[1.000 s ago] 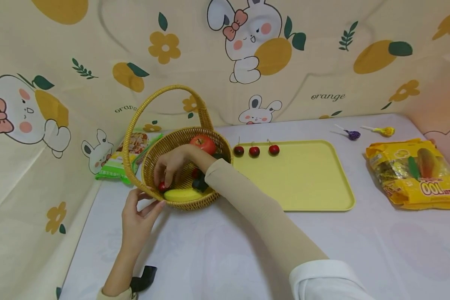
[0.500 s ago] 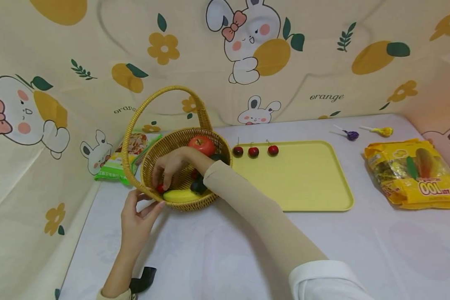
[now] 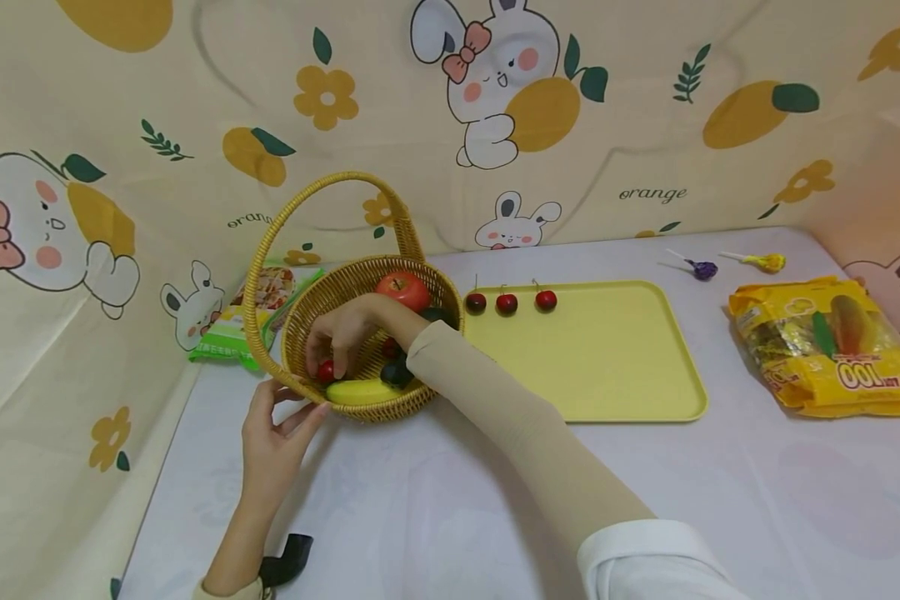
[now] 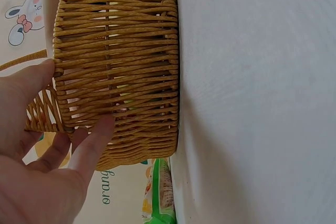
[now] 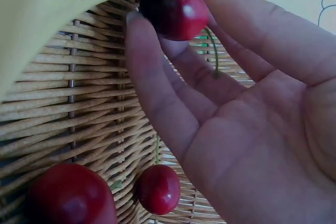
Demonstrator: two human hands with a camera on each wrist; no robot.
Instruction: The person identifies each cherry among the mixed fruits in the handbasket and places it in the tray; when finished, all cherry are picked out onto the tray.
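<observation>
Inside the wicker basket (image 3: 390,410), my right hand (image 3: 354,327) pinches a dark red cherry (image 5: 181,11) between its thumb and fingers; the stem shows in the right wrist view. A yellow banana (image 3: 363,392) lies just in front of that cherry. Two more red fruits, a cherry (image 5: 158,189) and a larger-looking one (image 5: 73,195), sit by the woven wall below the hand. My left hand (image 3: 276,433) grips the basket's near left rim, its thumb and fingers on either side of the weave (image 4: 115,66). A red apple-like fruit (image 3: 405,290) and dark fruit (image 3: 396,372) are partly hidden.
Right of the basket lies a yellow tray (image 3: 600,358) with three cherries (image 3: 507,303) along its back edge. Farther right are two lollipops (image 3: 703,270) and a yellow candy bag (image 3: 825,350). A green packet (image 3: 228,337) lies behind the basket. The basket handle (image 3: 258,275) arches high.
The cherry at my right fingertips has shifted slightly and shows more than half a second ago. My left hand keeps its grip on the rim, and the basket stays in place.
</observation>
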